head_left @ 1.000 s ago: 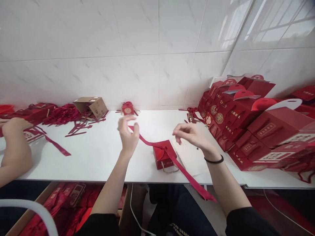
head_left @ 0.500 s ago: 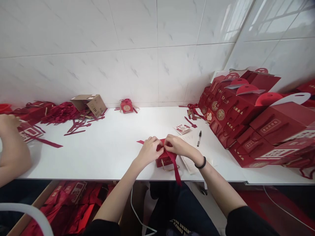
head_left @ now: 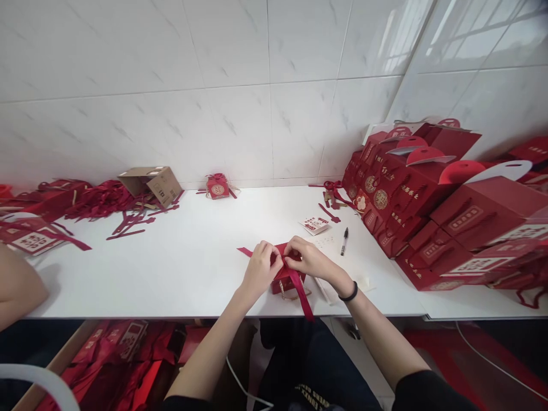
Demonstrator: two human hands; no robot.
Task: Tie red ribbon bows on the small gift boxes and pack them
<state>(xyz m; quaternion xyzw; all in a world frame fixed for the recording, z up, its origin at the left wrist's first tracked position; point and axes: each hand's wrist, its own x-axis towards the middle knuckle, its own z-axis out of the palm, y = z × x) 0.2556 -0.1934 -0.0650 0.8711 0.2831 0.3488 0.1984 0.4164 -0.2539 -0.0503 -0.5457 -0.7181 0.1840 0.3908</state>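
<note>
A small red gift box with a twisted gold cord handle sits near the front edge of the white table. Across its top lies a dark red ribbon, one tail hanging toward me and the other pointing left. My left hand pinches the ribbon over the box's lid. From the other side my right hand, with a black band on the wrist, pinches it too, fingertips close to the left ones. The knot or loop between the fingers is partly hidden.
Stacked red gift boxes fill the right side. A pen and a printed card lie beyond my right hand. At back left are a cardboard box and ribbons; a co-worker's arm rests at far left.
My fingertips have shifted slightly at the ribbon, still pinching it. The co-worker's arm has drawn left, its hand out of view. The whole view has turned a little.
</note>
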